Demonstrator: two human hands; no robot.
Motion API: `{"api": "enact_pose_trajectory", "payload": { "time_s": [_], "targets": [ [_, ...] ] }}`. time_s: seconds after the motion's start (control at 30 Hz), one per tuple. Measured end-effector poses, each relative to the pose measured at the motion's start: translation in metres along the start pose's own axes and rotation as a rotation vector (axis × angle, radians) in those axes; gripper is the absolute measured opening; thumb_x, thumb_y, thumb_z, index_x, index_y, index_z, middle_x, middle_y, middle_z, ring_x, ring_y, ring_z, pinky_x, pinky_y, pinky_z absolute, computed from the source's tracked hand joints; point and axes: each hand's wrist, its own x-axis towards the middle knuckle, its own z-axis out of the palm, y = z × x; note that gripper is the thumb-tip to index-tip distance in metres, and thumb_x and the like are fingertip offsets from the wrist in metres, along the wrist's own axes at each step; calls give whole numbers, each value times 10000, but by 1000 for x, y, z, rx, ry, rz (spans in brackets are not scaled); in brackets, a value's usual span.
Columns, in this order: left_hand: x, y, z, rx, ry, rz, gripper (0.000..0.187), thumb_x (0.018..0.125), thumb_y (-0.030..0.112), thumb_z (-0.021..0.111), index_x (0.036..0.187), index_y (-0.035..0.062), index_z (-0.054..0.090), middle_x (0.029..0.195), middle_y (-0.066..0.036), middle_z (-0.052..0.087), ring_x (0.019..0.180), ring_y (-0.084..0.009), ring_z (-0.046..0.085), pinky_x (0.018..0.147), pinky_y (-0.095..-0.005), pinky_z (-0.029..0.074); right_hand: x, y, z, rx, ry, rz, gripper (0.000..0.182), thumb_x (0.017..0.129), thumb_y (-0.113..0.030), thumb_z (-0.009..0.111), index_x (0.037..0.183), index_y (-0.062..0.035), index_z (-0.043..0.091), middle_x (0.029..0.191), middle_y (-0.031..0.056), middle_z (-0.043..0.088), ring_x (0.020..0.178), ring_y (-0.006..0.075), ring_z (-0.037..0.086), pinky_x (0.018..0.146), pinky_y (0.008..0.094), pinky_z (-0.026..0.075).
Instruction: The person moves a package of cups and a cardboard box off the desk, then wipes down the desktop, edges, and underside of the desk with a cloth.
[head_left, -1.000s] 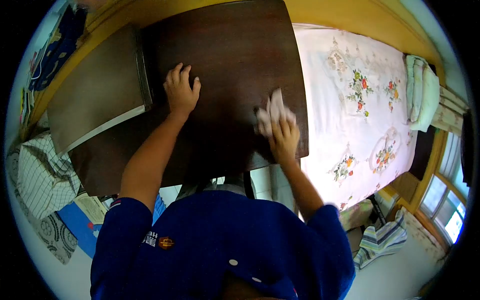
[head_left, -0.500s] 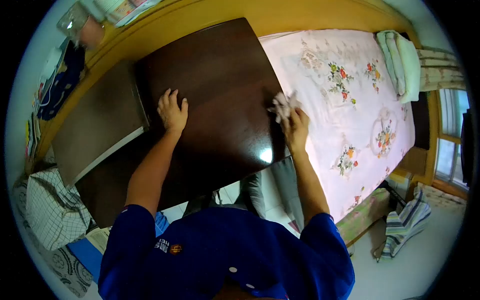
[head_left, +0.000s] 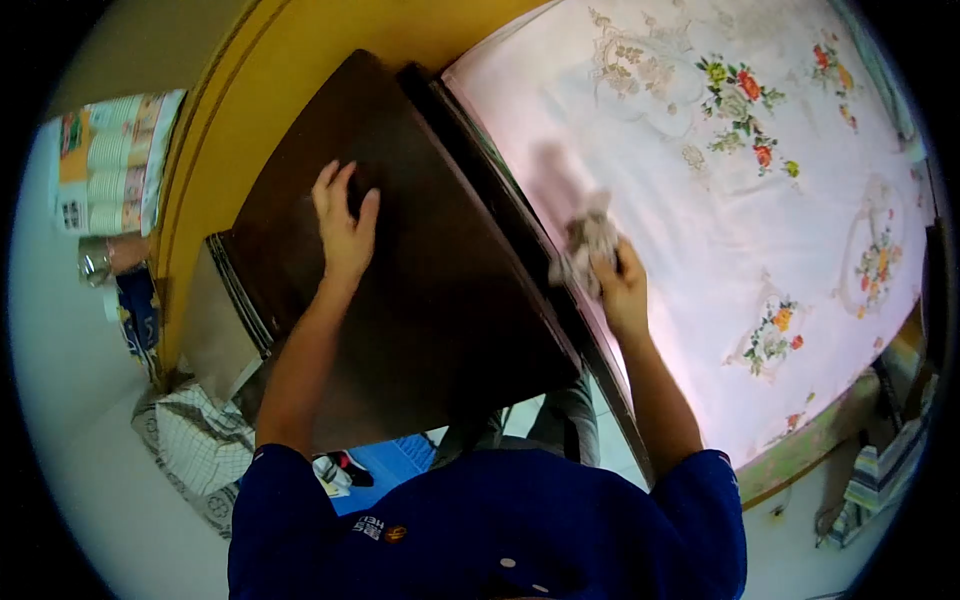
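A crumpled greyish cloth is gripped in my right hand, beyond the right edge of the dark wooden table. The cloth overlaps the near edge of the pink floral bed sheet in this view. My left hand is over the tabletop with its fingers apart and bent, holding nothing.
A dark gap and a narrow board separate the table from the bed. Packs of paper cups are at the upper left, beside a yellow wooden ledge. A checked cloth lies at lower left; a striped cloth hangs at lower right.
My right hand has moved with the cloth from the tabletop's right side to beyond its edge, by the bed. My view has turned, and the gap between table and bed now shows.
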Motion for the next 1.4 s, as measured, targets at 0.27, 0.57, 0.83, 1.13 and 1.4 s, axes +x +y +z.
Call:
{"api": "enact_pose_trajectory", "payload": {
  "time_s": [0.27, 0.57, 0.83, 1.13, 1.4],
  "targets": [
    [30, 16, 50, 292, 13, 69, 474, 911, 258, 598, 1318, 34, 503, 1414, -201, 419, 1315, -374, 362, 1102, -493, 237, 217, -62, 108, 91, -232, -148, 444, 909, -260, 659, 1278, -30, 569, 1031, 126, 683, 923, 172, 645, 833, 304, 511],
    [31, 11, 48, 261, -36, 40, 500, 879, 228, 587, 1326, 36, 477, 1429, -198, 391, 1319, -371, 338, 1114, -485, 229, 308, -14, 237, 202, -670, 151, 491, 978, -311, 559, 1375, -26, 512, 1172, 61, 628, 1057, 155, 566, 894, 301, 462],
    [32, 14, 46, 263, -47, 45, 513, 876, 225, 589, 1337, 36, 465, 1437, -187, 372, 1329, -365, 324, 1122, -487, 218, 273, 2, 216, 446, -649, 270, 368, 989, -388, 543, 1135, -64, 642, 978, 2, 634, 841, 104, 559, 696, 254, 449],
    [28, 10, 48, 333, -48, 84, 533, 990, 394, 466, 1372, 24, 422, 1453, -205, 352, 1360, -380, 302, 1127, -505, 221, 112, 24, 44, 233, -968, 682, 357, 981, -323, 592, 1204, -44, 584, 941, 17, 621, 781, 128, 574, 704, 259, 489],
    [31, 10, 48, 343, -50, 76, 505, 938, 302, 520, 1350, 19, 444, 1439, -209, 366, 1335, -385, 321, 1122, -504, 221, 239, -20, 151, 578, -624, 210, 467, 978, -373, 579, 1306, -42, 557, 1085, 41, 652, 917, 112, 598, 826, 248, 476]
  ]
}}
